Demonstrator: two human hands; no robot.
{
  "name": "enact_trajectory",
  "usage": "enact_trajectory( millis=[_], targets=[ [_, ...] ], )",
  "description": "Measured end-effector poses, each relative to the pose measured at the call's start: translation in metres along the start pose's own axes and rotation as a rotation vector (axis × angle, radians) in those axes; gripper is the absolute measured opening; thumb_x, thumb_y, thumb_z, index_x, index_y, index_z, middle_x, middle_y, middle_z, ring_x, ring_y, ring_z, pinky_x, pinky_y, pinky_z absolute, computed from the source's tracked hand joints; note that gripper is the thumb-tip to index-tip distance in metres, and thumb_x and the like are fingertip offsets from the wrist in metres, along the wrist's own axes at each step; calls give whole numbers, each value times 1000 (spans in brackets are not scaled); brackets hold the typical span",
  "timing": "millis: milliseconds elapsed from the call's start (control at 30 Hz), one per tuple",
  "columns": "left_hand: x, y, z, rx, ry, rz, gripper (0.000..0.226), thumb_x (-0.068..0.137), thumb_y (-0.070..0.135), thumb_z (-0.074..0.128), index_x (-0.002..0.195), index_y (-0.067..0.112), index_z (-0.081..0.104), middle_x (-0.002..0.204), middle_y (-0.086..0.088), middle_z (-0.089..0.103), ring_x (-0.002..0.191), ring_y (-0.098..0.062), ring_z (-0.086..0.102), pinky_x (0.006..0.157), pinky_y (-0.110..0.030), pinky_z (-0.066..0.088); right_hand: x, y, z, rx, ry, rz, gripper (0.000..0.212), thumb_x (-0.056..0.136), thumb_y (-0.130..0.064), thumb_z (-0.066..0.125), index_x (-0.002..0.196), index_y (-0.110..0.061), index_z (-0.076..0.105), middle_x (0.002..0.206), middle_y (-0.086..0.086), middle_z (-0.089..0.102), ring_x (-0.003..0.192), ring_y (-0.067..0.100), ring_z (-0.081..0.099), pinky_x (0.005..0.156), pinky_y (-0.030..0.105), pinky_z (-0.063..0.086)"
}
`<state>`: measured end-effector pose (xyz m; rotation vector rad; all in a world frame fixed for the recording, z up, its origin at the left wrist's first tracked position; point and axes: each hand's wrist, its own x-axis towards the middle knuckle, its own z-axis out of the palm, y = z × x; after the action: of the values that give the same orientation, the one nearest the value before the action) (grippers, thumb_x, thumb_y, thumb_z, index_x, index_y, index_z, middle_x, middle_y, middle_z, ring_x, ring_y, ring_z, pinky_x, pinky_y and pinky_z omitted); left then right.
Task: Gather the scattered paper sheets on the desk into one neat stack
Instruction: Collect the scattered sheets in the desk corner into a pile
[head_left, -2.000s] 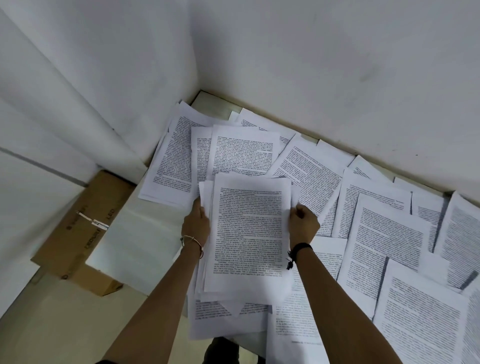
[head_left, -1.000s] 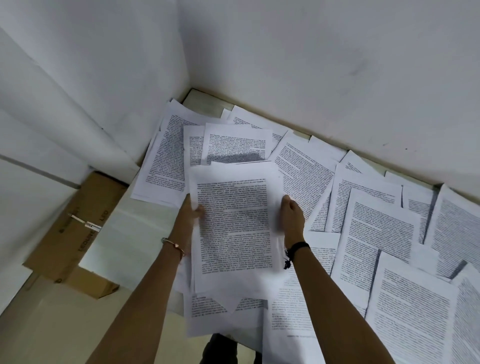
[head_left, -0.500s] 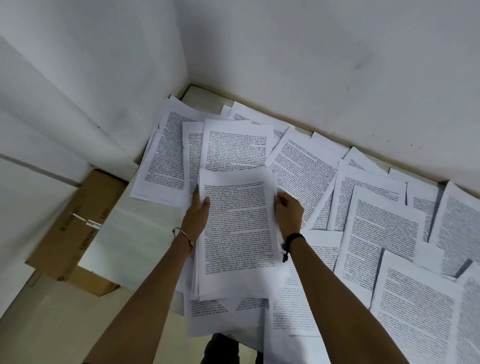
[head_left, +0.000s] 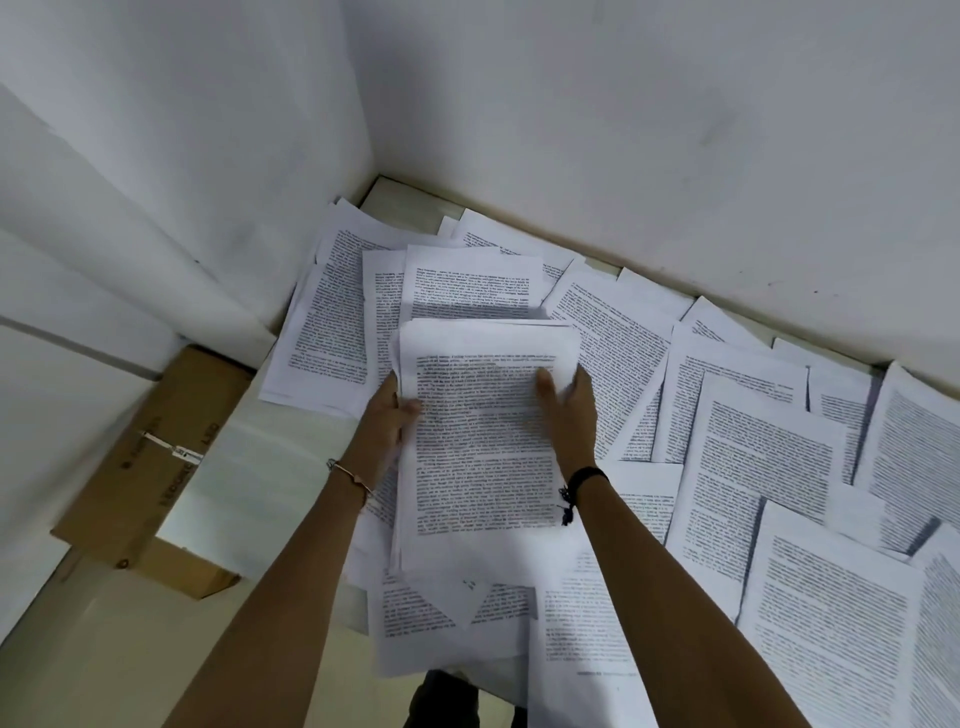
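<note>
The step in hand looks like squaring the gathered stack (head_left: 483, 447). It sits between both hands near the middle of the table (head_left: 228, 467), on top of other pages and a little askew, its edges fanned at the left and bottom. The left hand (head_left: 387, 418) has a closed grip on the stack's left edge, thumb on the top page and fingers tucked beneath. The right hand (head_left: 569, 410) grips the right edge, thumb laid on the print and fingers curled over the side, though blur hides how far they wrap. To do this well, I judge both grips should loosen enough to let the pages slide, then press inward from the two long edges and tap a short edge down on the table so the fanned pages fall flush. Squeezing hard would lock the skew in. The pages look thin and slippery, so a lifted stack could spill or catch on the loose sheets (head_left: 769, 457) beneath. These overlap one another to the right and up into the wall (head_left: 623, 156) corner, so most of the task seems left. The only container is a cardboard box (head_left: 150, 467) just beside the table's left edge, lower down. Its top is closed, with a strip across it, so what it holds cannot be seen.
</note>
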<state>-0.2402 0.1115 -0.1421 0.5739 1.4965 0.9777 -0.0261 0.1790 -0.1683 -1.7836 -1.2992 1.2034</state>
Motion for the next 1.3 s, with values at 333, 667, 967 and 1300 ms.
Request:
enact_trajectory(
  millis=[333,667,967,1300],
  targets=[
    [10,-5,-1,179,156,-127,52,96,7,43,143,9,22,140,-20,43,123,-34,47,100,-37,39,-1,-4,-6,-110,-188,95,28,98,-14,40,125,-14,49,109,7,61,93,26,58,77,35,49],
    [10,6,-1,188,113,19,51,93,-2,42,141,13,31,129,-10,52,115,-27,53,101,-37,42,2,-16,6,-58,-272,91,34,91,-12,55,124,-9,44,111,11,62,95,29,62,74,35,54],
    [-27,-20,-19,147,82,-187,35,89,5,57,123,-3,55,124,-21,58,101,-28,60,87,-32,51,8,-34,-19,323,-85,225,44,83,-32,68,113,-6,50,86,7,58,73,20,53,67,32,43],
    [-49,-50,27,268,271,-309,51,99,33,35,137,-1,32,139,-22,44,126,-36,45,106,-40,36,-77,26,-24,-264,-208,94,46,99,-7,32,145,-9,33,144,11,43,131,27,41,111,36,32]
  ],
)
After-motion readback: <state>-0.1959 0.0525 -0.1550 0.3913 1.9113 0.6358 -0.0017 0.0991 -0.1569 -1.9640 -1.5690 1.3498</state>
